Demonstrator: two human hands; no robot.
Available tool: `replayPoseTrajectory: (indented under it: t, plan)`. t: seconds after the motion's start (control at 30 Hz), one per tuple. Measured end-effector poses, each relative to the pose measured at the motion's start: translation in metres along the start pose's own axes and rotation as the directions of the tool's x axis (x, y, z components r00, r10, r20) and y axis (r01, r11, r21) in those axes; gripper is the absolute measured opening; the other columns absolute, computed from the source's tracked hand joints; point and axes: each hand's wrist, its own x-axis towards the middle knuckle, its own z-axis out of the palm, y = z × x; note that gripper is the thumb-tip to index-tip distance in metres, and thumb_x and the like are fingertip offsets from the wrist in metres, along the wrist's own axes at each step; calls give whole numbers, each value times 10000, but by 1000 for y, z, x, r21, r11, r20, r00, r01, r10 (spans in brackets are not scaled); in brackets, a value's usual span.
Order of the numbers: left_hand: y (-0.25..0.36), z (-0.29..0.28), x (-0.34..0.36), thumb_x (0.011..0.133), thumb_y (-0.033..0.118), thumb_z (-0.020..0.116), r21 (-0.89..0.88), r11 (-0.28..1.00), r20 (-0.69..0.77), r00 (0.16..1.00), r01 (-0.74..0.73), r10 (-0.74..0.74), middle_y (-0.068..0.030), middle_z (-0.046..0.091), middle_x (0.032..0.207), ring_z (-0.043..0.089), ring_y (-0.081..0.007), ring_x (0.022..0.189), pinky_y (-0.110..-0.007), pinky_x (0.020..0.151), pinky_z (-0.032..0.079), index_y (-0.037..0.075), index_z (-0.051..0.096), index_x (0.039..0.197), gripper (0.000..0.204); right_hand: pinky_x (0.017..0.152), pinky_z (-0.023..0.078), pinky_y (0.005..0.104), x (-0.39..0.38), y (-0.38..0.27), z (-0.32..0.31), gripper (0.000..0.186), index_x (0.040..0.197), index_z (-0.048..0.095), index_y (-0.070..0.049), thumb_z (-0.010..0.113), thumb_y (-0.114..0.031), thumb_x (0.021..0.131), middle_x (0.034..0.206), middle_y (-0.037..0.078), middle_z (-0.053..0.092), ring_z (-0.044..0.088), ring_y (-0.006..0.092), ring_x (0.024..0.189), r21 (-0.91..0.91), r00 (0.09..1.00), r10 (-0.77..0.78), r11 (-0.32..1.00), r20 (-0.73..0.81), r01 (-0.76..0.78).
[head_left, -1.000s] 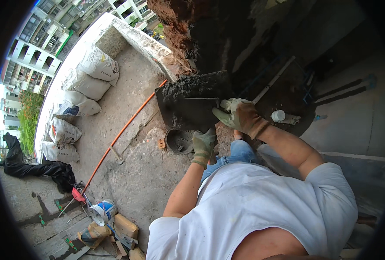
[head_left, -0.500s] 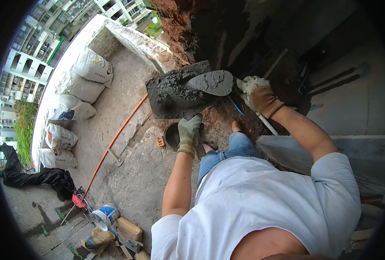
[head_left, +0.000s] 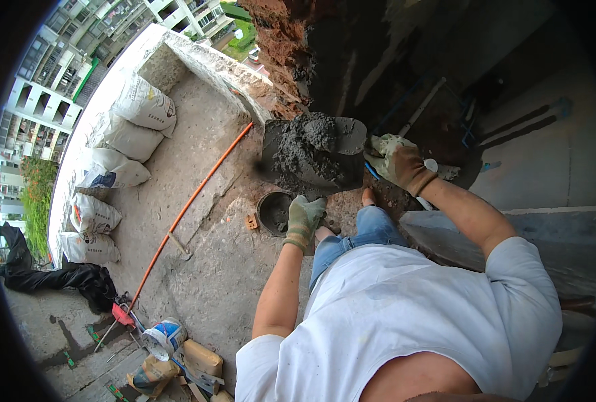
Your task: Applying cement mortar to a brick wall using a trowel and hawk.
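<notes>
My left hand, in a green-and-white glove, is closed at the near edge of a dark mortar hawk, bearing its weight; the grip under the board is hidden. Wet grey mortar lies heaped on the board. My right hand, gloved in cream and brown, is closed round a trowel's handle at the board's right side. The trowel rests its grey-coated blade against the right of the heap. Just left of my left hand, a round black bucket with mortar inside stands on the floor.
An orange hose runs across the concrete floor on the left. White sacks line the parapet. A broken brick wall rises ahead. A brick piece lies beside the bucket; a paint pail stands lower left.
The hawk and my left hand have moved right. The trowel blade, earlier lying across the board's top right, now sits beside a taller, gathered mortar heap. My right hand stays nearly in place.
</notes>
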Motion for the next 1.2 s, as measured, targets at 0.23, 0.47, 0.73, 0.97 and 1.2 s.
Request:
replayPoseTrajectory:
  t: [0.23,0.47,0.73,0.97,1.2]
  plan:
    - [15,0,19,799,157,700,-113,991,47,996,75,-70,-5,568,641,514,-145,469,-305,418,404,70,605,784,130,705,527,394,48,-40,-79,349,1125,647,-67,679,-325,892,854,124,667,648,285,763,170,941,63,977,332,-126]
    - [33,7,55,793,153,683,-167,984,86,995,61,-47,-36,576,669,557,-184,507,-341,449,466,61,587,767,136,595,535,366,198,-31,-103,291,985,683,0,657,-281,915,846,126,660,634,222,663,35,535,454,738,712,-674]
    - [23,14,61,782,153,678,-170,985,113,994,33,-14,-62,568,625,550,-216,473,-356,414,433,75,582,785,124,578,525,325,178,-42,-121,278,1025,639,-35,653,-289,913,809,73,620,605,162,662,134,628,437,743,645,-655]
    - [6,15,49,777,160,691,-194,979,48,997,64,-55,-63,571,643,548,-206,477,-349,423,442,72,571,804,151,656,502,384,91,31,-48,363,993,639,-23,658,-368,883,813,125,671,661,265,726,200,989,120,970,84,-135]
    - [-5,9,31,768,130,692,-200,975,-8,995,99,-102,-57,554,616,523,-195,446,-341,394,400,70,555,773,150,705,507,432,134,111,-53,389,930,676,-28,641,-413,884,808,181,675,651,365,753,-112,943,9,993,333,30]
